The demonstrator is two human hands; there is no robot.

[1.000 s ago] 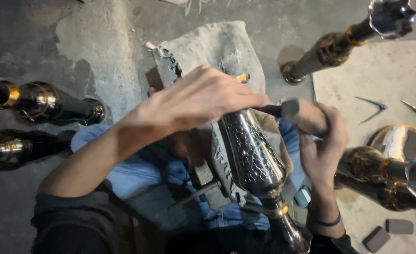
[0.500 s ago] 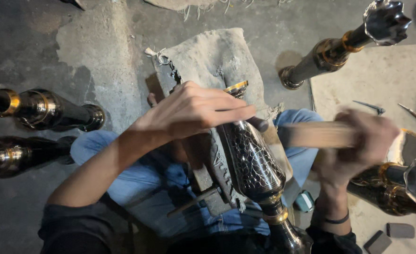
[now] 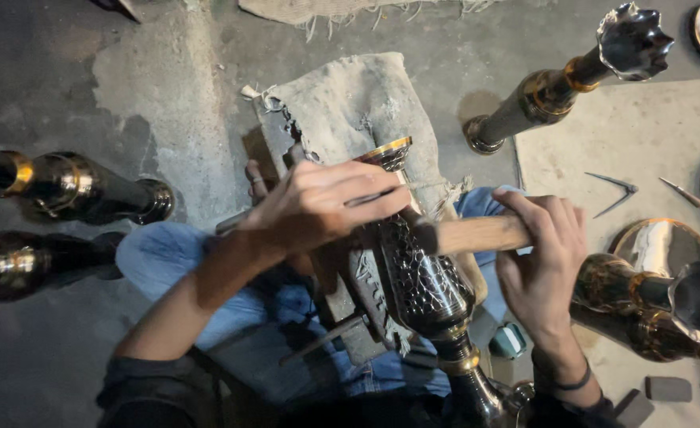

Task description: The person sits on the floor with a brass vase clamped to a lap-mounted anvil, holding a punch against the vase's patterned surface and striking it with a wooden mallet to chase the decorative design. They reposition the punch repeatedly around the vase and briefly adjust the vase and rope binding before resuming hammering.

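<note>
A dark engraved metal vase (image 3: 425,277) with brass bands lies across my lap on a wooden block wrapped in grey cloth (image 3: 358,103). My left hand (image 3: 318,206) rests on the vase's upper part and pinches a thin metal chisel against it. My right hand (image 3: 544,261) grips the wooden handle of a hammer (image 3: 465,235), whose head meets the chisel beside the vase. The chisel's tip is hidden under my fingers.
Two dark brass-banded vases (image 3: 64,186) lie on the concrete floor at left. A tall fluted-top vase (image 3: 572,75) stands at upper right, another vase (image 3: 659,305) lies at right. Metal dividers (image 3: 615,190), round brass plates (image 3: 659,242) and small grey blocks (image 3: 667,388) lie on a pale mat.
My right hand has swung the hammer in from the right, so its head now meets the chisel. My left hand has held its place on the vase.
</note>
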